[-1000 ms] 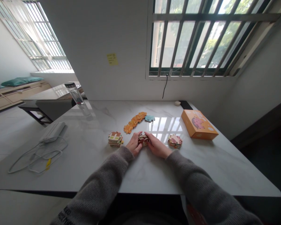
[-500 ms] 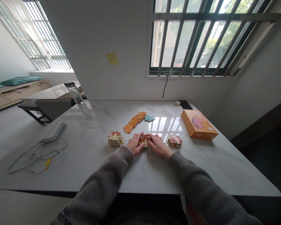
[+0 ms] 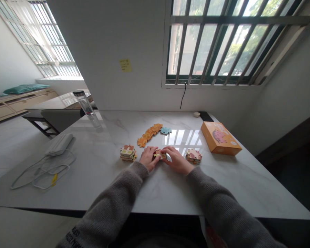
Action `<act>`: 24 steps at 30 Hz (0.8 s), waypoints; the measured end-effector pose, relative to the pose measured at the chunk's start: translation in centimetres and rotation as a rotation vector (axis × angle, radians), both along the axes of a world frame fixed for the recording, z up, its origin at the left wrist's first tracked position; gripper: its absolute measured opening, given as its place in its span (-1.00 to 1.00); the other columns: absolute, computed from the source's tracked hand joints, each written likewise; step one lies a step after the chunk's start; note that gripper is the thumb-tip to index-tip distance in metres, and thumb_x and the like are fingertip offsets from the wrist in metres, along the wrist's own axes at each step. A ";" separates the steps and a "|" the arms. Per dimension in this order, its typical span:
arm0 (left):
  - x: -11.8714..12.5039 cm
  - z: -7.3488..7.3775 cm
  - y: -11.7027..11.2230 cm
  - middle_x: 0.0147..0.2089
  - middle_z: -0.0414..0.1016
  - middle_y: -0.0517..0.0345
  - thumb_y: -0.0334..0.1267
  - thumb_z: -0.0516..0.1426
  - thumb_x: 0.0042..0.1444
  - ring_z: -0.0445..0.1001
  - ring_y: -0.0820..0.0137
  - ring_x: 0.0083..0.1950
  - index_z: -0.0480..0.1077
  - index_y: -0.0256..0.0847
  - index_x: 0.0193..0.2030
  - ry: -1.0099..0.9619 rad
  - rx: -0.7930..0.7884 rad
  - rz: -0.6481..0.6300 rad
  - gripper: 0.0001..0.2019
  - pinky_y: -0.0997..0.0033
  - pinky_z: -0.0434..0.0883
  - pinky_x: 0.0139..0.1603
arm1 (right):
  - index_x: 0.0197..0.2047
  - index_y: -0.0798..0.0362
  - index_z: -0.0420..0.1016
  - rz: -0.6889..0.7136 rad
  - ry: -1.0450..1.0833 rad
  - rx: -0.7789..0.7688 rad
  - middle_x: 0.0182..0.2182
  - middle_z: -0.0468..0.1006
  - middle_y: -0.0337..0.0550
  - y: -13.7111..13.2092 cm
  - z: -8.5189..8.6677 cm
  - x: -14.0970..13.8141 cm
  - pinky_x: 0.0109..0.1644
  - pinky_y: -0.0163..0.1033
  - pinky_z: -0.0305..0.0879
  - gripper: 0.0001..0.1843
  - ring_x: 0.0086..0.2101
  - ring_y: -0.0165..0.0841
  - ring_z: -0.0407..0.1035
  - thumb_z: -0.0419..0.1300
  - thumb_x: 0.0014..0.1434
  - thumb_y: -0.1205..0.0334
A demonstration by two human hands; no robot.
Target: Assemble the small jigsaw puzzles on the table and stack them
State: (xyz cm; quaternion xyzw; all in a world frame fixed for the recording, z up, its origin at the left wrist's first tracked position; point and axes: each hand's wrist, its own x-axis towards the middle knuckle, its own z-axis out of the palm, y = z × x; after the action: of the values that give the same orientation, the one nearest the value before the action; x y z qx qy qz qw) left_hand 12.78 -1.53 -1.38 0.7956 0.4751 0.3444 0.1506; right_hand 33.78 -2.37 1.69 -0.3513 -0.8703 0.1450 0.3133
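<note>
Between my hands is a small stack of puzzle pieces (image 3: 159,155), partly covered by my fingers. My left hand (image 3: 149,158) closes on its left side, thumb at the near edge. From the right, my right hand (image 3: 177,160) grips the same stack between thumb and fingers. Left of my hands stands a taller pile of puzzle pieces (image 3: 127,153) with brown and green prints. Another pile of pieces (image 3: 193,155), pinkish on top, lies to the right. Behind my hands, orange puzzle pieces (image 3: 150,134) form a curved row, its far end beside light blue pieces (image 3: 165,130).
An orange box (image 3: 220,137) lies at the right, with a black flat object (image 3: 205,116) and a small white item (image 3: 196,114) behind it. On the left are a clear bottle (image 3: 84,103) and a white device (image 3: 59,144) with a looped cable (image 3: 38,182).
My right hand's fingers have shifted over the stack, and a different, paler part of it shows between my hands. The view has tilted slightly; the piles stay put.
</note>
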 end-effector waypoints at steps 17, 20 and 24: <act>-0.7 2.2 -0.7 0.06 0.51 -0.04 -0.25 0.18 0.09 0.36 0.07 0.10 0.42 -0.16 0.00 0.017 0.113 -0.092 -0.70 0.07 0.22 0.15 | 0.17 -0.06 0.36 0.013 0.110 -0.039 -0.02 0.47 -0.04 -0.2 0.6 0.2 0.12 0.02 0.37 -0.58 0.02 -0.17 0.36 0.24 0.26 0.34; -0.7 2.2 -0.7 0.00 0.51 -0.03 -0.24 0.19 0.07 0.37 0.08 0.06 0.43 -0.15 -0.06 0.017 0.130 -0.096 -0.73 0.07 0.24 0.12 | 0.23 -0.06 0.30 0.002 0.091 -0.069 0.01 0.44 -0.02 0.0 0.3 0.3 0.15 0.05 0.36 -0.48 0.05 -0.16 0.35 0.25 0.23 0.38; -1.0 2.8 -0.8 -0.04 0.47 -0.02 -0.27 0.19 0.04 0.38 0.11 0.01 0.41 -0.17 -0.13 -0.011 0.157 -0.080 -0.78 0.09 0.28 0.09 | 0.30 -0.06 0.22 0.004 0.094 -0.121 0.02 0.40 -0.01 0.2 0.0 0.7 0.15 0.05 0.36 -0.37 0.02 -0.18 0.38 0.23 0.20 0.41</act>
State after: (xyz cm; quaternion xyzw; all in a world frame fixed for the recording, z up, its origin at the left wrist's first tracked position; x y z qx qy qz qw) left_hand 11.80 -2.32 1.42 0.8213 0.4138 0.3788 0.1039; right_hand 34.43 -2.15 1.70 -0.3608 -0.8449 0.2143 0.3318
